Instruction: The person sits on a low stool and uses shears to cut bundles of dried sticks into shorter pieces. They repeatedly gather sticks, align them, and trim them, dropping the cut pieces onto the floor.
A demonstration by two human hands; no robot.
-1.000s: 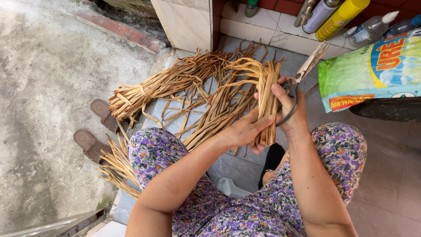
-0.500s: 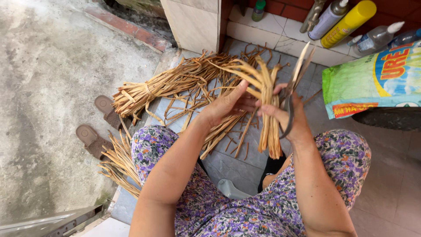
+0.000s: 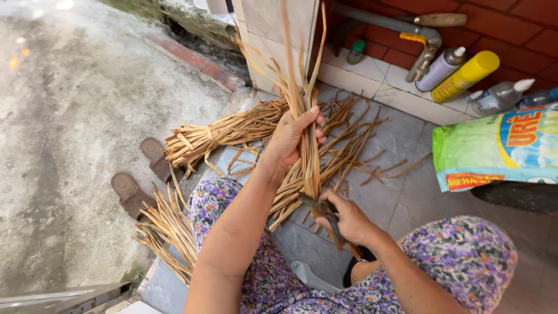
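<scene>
The left hand is gripping a bunch of dried fibre strips, fingers wrapped tight around it, and is holding it upright above the tiled floor. The right hand is closing around a pair of scissors, whose blades are meeting the lower end of that bunch.

Packages, placed relative to the held bunch: one large sack, green, blue and white with a red band, is lying to its right. Beyond the sack, along the brick wall, two spray cans are standing, one yellow and one silver, beside one clear bottle. One small green-capped bottle is sitting above the bunch.

To its left one tied bundle is lying, with two brown slippers beyond it.
</scene>
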